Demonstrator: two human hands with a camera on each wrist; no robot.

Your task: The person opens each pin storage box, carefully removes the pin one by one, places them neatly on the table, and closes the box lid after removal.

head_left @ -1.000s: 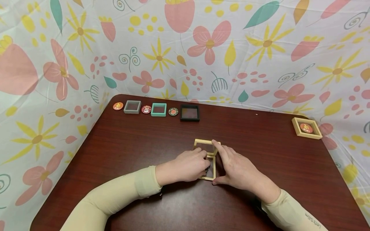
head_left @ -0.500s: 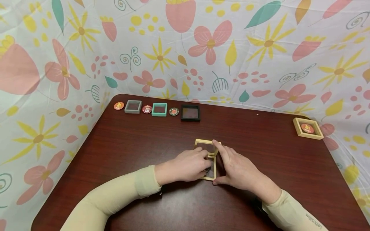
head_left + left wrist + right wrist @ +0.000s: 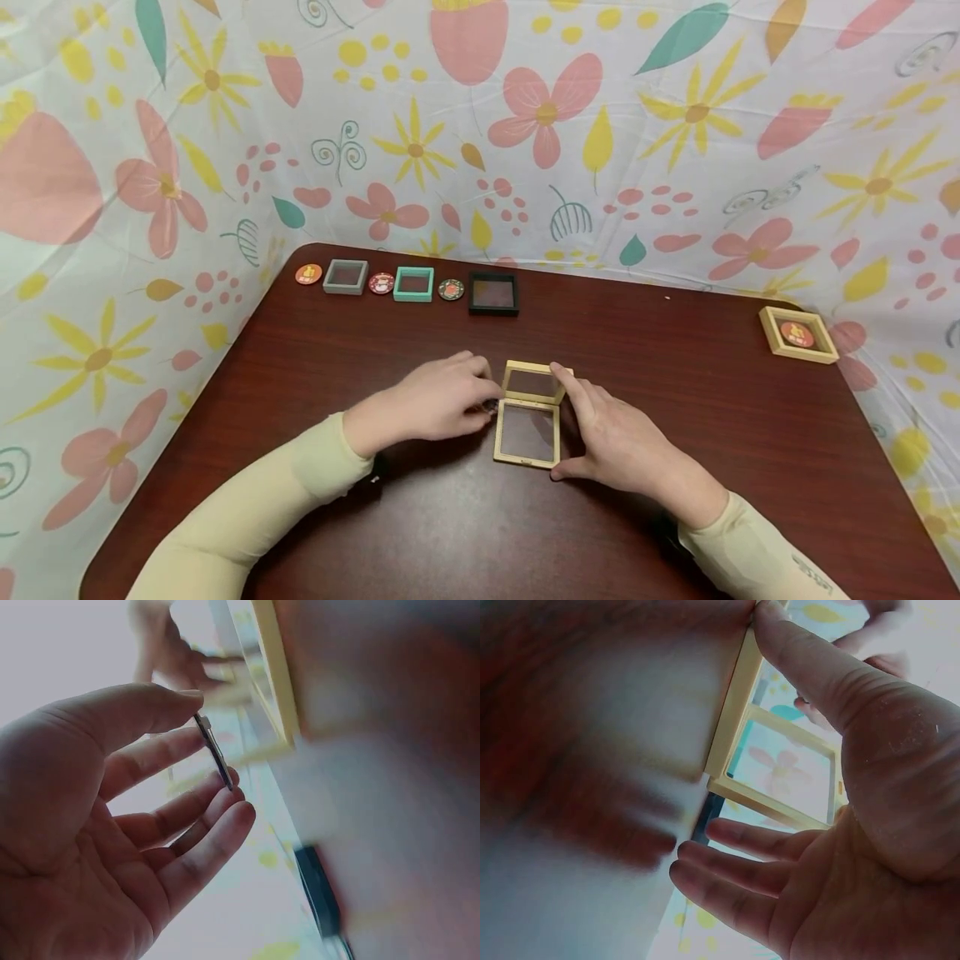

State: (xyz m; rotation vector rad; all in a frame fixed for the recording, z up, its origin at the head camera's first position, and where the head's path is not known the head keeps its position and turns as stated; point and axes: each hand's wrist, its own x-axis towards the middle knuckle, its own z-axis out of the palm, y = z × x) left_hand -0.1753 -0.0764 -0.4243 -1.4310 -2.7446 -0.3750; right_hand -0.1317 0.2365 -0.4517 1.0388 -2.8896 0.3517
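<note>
Between the left thumb and forefinger [image 3: 161, 709] sits a thin round badge [image 3: 215, 750], pinched edge-on so that its face can be turned flat before it goes down; the remaining fingers hang loosely curled beneath it. The left hand [image 3: 435, 406] hovers just beside the left edge of the open wooden case [image 3: 528, 415], which lies near the middle of the dark table [image 3: 315, 392].

On the opposite side, the right hand [image 3: 611, 437] braces the case. Its forefinger [image 3: 567, 385] props the raised lid [image 3: 534, 382] at the right corner, and its thumb [image 3: 573, 471] rests against the near right corner of the base [image 3: 527, 434]. The other fingers lie straight and relaxed. This hold keeps the lid tilted up and the base from sliding.

Compared with a second ago, the left hand has withdrawn leftward off the base, taking the badge with it, so the clear membrane of the base is now fully exposed. The right hand has not moved.

Along the far edge stand a grey case [image 3: 345, 277], a teal case [image 3: 413, 284] and a black case [image 3: 492, 293], each with a badge to its left. A second wooden case [image 3: 797, 334] with a badge inside lies at the far right.
</note>
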